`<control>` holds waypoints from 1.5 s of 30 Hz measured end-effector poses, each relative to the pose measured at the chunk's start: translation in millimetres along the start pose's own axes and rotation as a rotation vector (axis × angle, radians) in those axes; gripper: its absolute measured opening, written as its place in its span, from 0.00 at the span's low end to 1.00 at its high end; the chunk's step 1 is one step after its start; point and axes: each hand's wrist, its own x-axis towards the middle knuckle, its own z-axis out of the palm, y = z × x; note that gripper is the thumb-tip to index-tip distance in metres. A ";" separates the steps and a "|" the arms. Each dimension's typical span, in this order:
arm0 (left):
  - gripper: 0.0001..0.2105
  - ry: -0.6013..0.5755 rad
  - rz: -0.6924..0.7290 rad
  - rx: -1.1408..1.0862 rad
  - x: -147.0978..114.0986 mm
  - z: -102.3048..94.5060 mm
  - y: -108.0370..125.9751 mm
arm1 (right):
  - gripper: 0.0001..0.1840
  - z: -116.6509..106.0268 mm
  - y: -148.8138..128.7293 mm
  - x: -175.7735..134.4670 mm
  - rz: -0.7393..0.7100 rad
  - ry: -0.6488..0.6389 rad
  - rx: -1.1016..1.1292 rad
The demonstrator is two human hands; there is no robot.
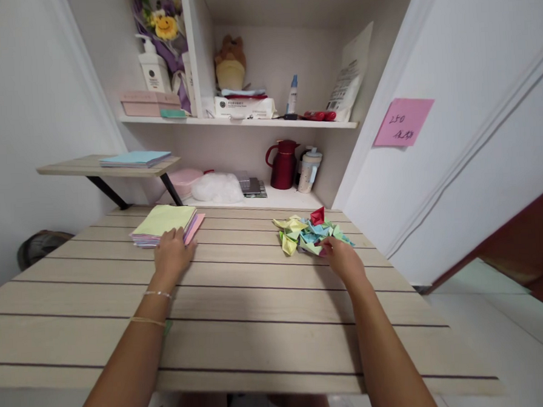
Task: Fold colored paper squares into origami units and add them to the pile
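Note:
A stack of coloured square paper [163, 220], yellow on top, lies at the left of the table. My left hand [174, 256] rests on its near right corner with fingers apart, the thumb beside a pink sheet [194, 227] that sticks out. On the right sits a heap of small folded paper boats [307, 232] in yellow, green and blue, with a red paper boat [317, 216] at its back. At the heap's near edge my right hand [345, 260] is closed in a pinch on a magenta paper boat [323, 251], mostly hidden by the fingers.
Behind the stack stands a small raised shelf [69, 168] bearing blue paper [136, 159]. A red jug [284, 165] and a pale tumbler [309, 171] stand at the back. A pink note [404, 122] is stuck to the right wall.

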 end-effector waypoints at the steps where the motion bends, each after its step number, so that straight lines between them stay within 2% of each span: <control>1: 0.19 -0.005 0.002 0.050 -0.5 0.6 -0.7 | 0.12 0.7 -0.1 -0.4 0.034 0.004 -0.019; 7: 0.13 -0.018 -0.049 0.246 5.0 0.4 -11.8 | 0.15 -0.5 -9.3 -2.5 0.156 0.074 -0.104; 10: 0.15 0.097 -0.017 0.242 7.7 0.7 -17.7 | 0.15 -2.2 -13.4 -4.1 0.154 0.148 -0.087; 12: 0.17 0.129 -0.025 0.255 8.2 1.3 -19.6 | 0.14 -2.6 -15.6 -4.9 0.153 0.194 -0.068; 16: 0.17 0.050 -0.057 0.278 7.8 3.1 -19.5 | 0.14 -2.0 -20.2 -5.9 0.137 0.240 -0.026; 20: 0.17 0.082 -0.136 0.265 8.3 5.8 -19.5 | 0.14 -2.1 -25.9 -7.4 0.131 0.268 0.015; 23: 0.16 0.143 -0.186 0.199 9.5 7.9 -21.6 | 0.14 -2.6 -29.7 -8.8 0.129 0.283 0.050; 28: 0.11 0.290 -0.199 -0.031 9.9 6.6 -22.0 | 0.14 -0.9 -34.4 -10.3 0.078 0.302 0.089; 32: 0.13 0.391 -0.285 -0.212 7.0 -0.9 -5.6 | 0.19 3.1 -43.0 -12.7 0.019 0.369 0.159; 34: 0.13 0.405 -0.256 -0.344 4.6 -3.1 8.3 | 0.23 5.8 -50.1 -15.4 -0.033 0.379 0.247; 36: 0.12 0.345 -0.112 -0.583 1.6 -2.0 22.9 | 0.29 9.3 -57.7 -18.8 -0.115 0.312 0.357; 39: 0.09 0.191 0.101 -0.875 -4.3 4.9 40.6 | 0.38 16.9 -67.0 -23.6 -0.255 0.072 0.518; 42: 0.05 0.026 0.278 -0.962 -11.4 12.4 50.7 | 0.48 25.3 -70.9 -26.7 -0.324 -0.116 0.605; 45: 0.04 -0.058 0.344 -1.001 -17.1 15.9 55.3 | 0.52 29.5 -70.3 -27.9 -0.346 -0.156 0.589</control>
